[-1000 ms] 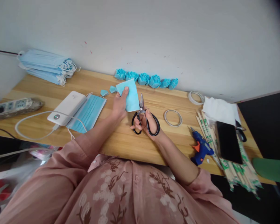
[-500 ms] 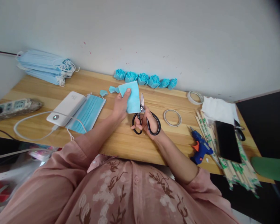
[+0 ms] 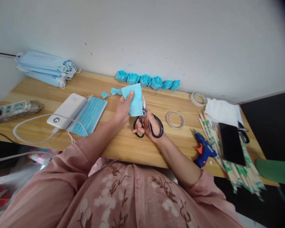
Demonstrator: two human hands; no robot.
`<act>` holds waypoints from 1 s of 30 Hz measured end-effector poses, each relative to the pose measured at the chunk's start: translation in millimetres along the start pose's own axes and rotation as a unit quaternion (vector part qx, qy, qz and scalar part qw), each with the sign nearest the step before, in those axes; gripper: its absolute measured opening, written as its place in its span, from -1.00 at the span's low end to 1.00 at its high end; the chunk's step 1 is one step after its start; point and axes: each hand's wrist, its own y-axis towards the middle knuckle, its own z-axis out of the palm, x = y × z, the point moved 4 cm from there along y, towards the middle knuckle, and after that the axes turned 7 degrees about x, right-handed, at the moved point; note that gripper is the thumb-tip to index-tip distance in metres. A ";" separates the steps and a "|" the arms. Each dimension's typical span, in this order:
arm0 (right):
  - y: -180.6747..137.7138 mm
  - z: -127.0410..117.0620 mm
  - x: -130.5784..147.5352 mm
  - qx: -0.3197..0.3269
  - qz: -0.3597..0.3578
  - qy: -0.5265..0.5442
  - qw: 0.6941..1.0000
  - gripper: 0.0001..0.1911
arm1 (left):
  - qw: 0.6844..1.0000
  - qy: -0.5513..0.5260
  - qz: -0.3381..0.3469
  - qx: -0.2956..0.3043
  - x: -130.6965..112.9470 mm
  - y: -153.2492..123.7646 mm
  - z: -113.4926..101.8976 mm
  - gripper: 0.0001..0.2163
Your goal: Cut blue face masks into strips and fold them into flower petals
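My left hand point(image 3: 123, 107) pinches a blue piece of mask fabric point(image 3: 136, 106) between thumb and fingers, above the wooden table. In my right hand point(image 3: 152, 125) are black-handled scissors point(image 3: 158, 129), with fingers through the loops. One blade shows beyond the right edge of the fabric; the other is mostly hidden by it. Small cut blue pieces point(image 3: 105, 94) lie left of the fabric. Just behind stands a row of blue fabric flowers point(image 3: 145, 80) along the wall.
On the left are a stack of masks point(image 3: 44, 68), a power strip point(image 3: 14, 109), a cabled power bank point(image 3: 67, 109) and a mask point(image 3: 90, 115). To the right lie tape rolls point(image 3: 175, 127), a blue glue gun point(image 3: 203, 150), wrapped chopsticks point(image 3: 237, 175) and a phone point(image 3: 231, 144).
The fabric's right edge now shows a small notch beside the scissors. Both hands have stayed in nearly the same place, with the fabric shifted very slightly.
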 end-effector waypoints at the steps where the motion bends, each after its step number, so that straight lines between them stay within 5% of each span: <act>1: 0.4 -0.4 -0.2 -0.002 -0.001 0.000 1.000 -0.19 | 1.000 0.002 -0.001 0.004 0.7 -0.4 0.7 -0.85; 24: 0.0 0.4 1.1 -0.015 -0.013 -0.002 1.000 -0.18 | 0.999 0.001 -0.015 0.028 5.6 -0.2 0.7 -0.86; 30: 0.0 0.4 0.7 -0.041 -0.046 -0.007 0.998 -0.16 | 1.000 0.005 -0.013 -0.004 5.4 -1.1 -0.1 -0.88</act>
